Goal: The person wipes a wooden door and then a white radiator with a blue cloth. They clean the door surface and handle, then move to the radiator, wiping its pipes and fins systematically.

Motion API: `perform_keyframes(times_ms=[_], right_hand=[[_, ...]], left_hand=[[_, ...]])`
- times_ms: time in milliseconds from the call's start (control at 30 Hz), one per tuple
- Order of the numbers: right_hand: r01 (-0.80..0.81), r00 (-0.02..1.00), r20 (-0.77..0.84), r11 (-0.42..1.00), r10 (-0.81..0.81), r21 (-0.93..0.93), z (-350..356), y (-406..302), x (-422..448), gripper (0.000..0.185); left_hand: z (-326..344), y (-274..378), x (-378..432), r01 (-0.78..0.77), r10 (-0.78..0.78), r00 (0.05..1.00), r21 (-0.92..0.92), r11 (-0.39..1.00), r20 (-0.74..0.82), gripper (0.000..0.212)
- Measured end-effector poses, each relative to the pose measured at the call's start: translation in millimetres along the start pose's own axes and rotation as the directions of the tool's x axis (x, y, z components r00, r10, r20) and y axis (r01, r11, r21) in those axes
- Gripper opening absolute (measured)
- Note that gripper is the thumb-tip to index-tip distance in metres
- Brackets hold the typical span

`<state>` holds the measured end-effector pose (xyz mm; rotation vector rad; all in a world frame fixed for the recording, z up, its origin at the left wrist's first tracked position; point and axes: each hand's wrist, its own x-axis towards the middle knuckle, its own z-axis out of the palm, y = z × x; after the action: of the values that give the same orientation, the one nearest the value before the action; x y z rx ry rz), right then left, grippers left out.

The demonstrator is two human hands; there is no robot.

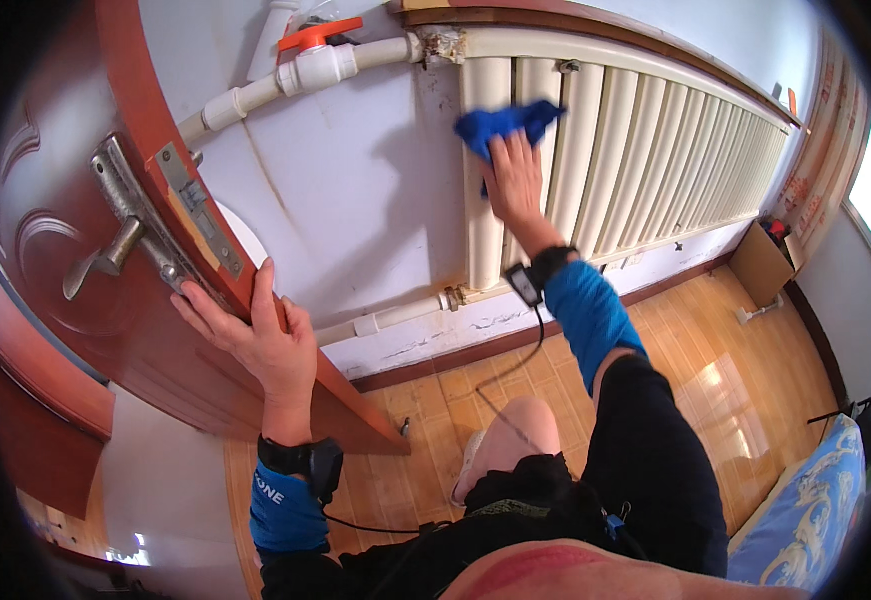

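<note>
A blue cloth (506, 124), slightly blurred, lies under the fingers of my right hand (516, 176), against the first columns of a cream column radiator (589, 154). My left hand (266, 337) grips the edge of a reddish-brown wooden door (293, 375), thumb on the narrow edge and fingers on the face. Just above that hand are the metal lever handle (116, 244) and the latch plate (195, 210) set into the door's edge. Both wrists carry black straps with small devices and cables.
A white pipe with an orange-handled valve (319, 64) joins the radiator's upper left. A lower pipe (383, 319) runs near the skirting. A wooden ledge (593, 19) tops the radiator. A cardboard box (762, 259) stands in the far corner; blue patterned fabric (803, 517) is at lower right.
</note>
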<state>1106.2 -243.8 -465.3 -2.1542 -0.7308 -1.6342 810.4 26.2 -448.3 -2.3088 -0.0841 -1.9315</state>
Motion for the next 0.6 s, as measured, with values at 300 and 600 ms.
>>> perform_keyframes(times_ms=[300, 600], right_hand=[[0.122, 0.977, -0.193, 0.98, -0.091, 0.155, -22, -15, 122, 0.063], [-0.022, 0.968, -0.252, 1.0, 0.02, -0.004, -18, 53, 91, 0.063]], left_hand=[[-1, -1, -2, 0.016, -0.016, 1.0, 0.026, 1.0, 0.001, 0.057], [-1, -1, 2, -0.02, 0.019, 1.0, 0.085, 0.996, 0.012, 0.052]])
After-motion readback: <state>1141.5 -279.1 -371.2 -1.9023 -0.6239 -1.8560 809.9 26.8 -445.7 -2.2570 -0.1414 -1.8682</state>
